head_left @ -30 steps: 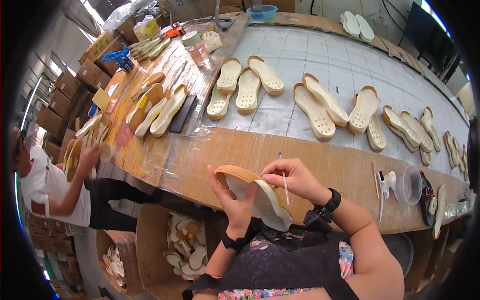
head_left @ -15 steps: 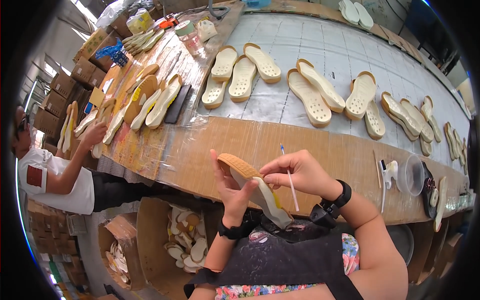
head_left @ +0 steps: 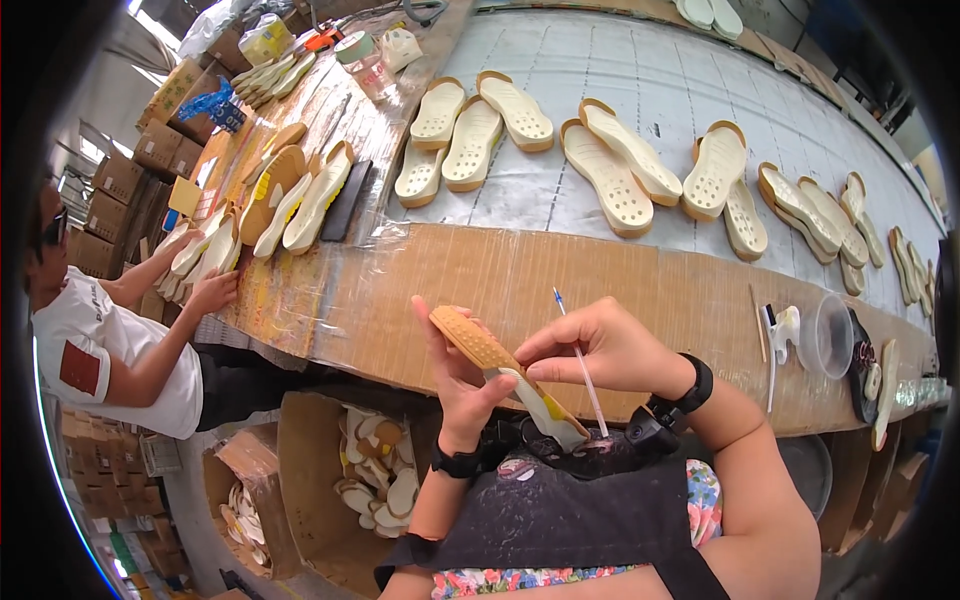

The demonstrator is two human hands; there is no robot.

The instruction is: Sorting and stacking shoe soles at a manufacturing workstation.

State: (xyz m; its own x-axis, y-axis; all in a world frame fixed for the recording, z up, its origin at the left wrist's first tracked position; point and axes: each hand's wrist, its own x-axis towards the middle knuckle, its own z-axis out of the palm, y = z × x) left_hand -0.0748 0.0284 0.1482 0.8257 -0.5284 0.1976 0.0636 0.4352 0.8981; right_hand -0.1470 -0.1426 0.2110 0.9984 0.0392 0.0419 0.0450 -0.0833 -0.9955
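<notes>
My left hand grips a shoe sole from its left side, thumb over the edge. The sole is tan with a bumpy bottom, and has white and yellow along its side. It stands tilted in front of my apron, its lower end near my waist. My right hand is closed, with a thin, pale pen with a blue end held between its fingers. Its thumb and forefinger meet the sole's right edge; whether they pinch something small there is hidden.
Cream soles lie in groups across the grey-covered table. A cardboard strip runs along the near edge, with a clear plastic bowl at right. Boxes of soles stand below left. A co-worker handles soles at left.
The sole in my left hand has turned, showing more of its bumpy tan bottom. My right fingers stay at its edge. The co-worker's hands now both reach a group of soles on the table.
</notes>
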